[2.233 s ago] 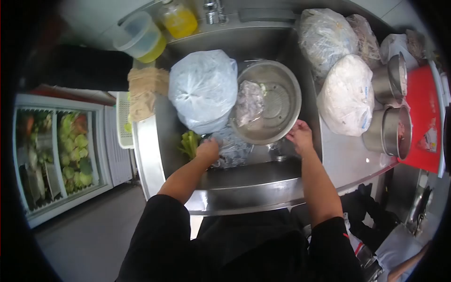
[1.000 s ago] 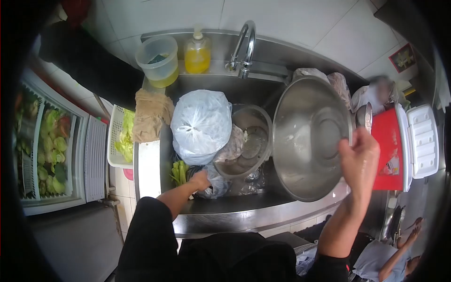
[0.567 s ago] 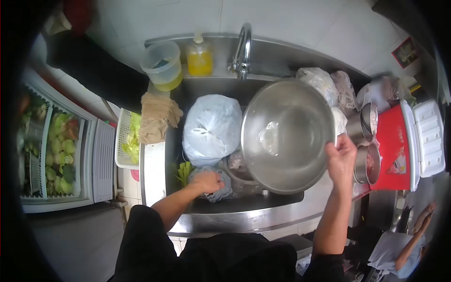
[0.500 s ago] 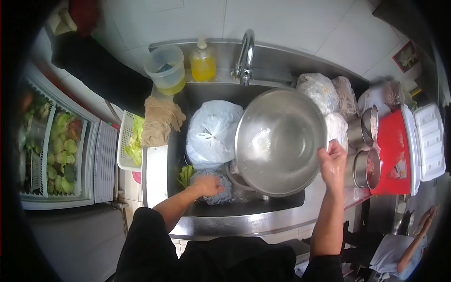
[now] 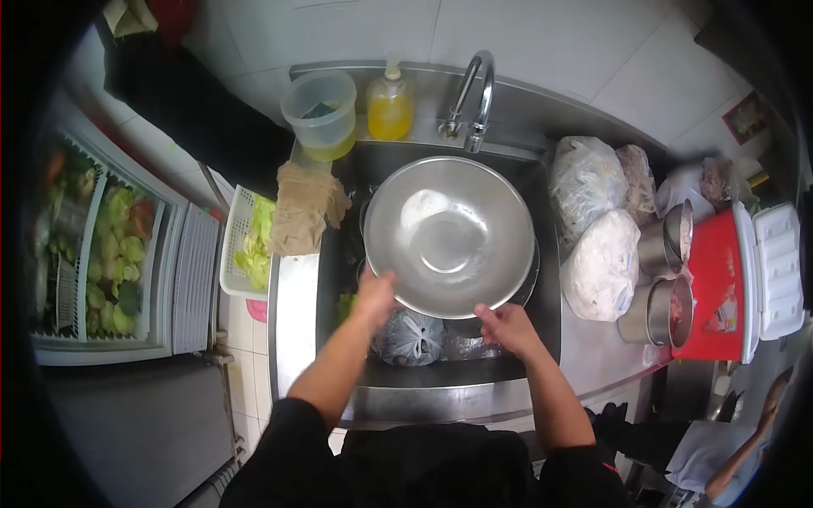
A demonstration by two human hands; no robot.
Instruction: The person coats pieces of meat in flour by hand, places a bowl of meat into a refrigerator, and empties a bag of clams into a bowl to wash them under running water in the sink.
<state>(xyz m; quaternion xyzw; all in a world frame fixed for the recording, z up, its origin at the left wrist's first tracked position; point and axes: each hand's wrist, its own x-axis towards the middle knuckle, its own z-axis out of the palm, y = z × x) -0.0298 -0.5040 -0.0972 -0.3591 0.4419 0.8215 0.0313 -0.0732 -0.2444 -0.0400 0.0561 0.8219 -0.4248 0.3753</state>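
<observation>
A wide, shiny metal bowl (image 5: 457, 262) is held over the dark sink basin (image 5: 542, 356), its inside facing up. My right hand (image 5: 508, 328) pinches its near rim, thumb on top. At the near-left rim, my left hand (image 5: 375, 298) is slightly blurred, its fingers closed around the edge. Just below the bowl, a tied bluish plastic bag (image 5: 415, 340) sits in the sink, partly covered. Some green leaves (image 5: 345, 306) show beside my left wrist. Part of another round vessel's edge (image 5: 529, 292) shows beneath the bowl.
A faucet (image 5: 478, 102), soap bottle (image 5: 390, 106) and plastic tub (image 5: 320, 110) stand behind the sink. A brown cloth (image 5: 306, 207) and lettuce basket (image 5: 230, 254) are left. Filled bags (image 5: 601, 262), metal pots (image 5: 656, 313) and a red cooler (image 5: 716, 284) are right.
The metal bowl has swung left and lies flatter, covering the large light-blue bag. My left hand has left the tied bag for the bowl's rim; my right hand has moved to its near side.
</observation>
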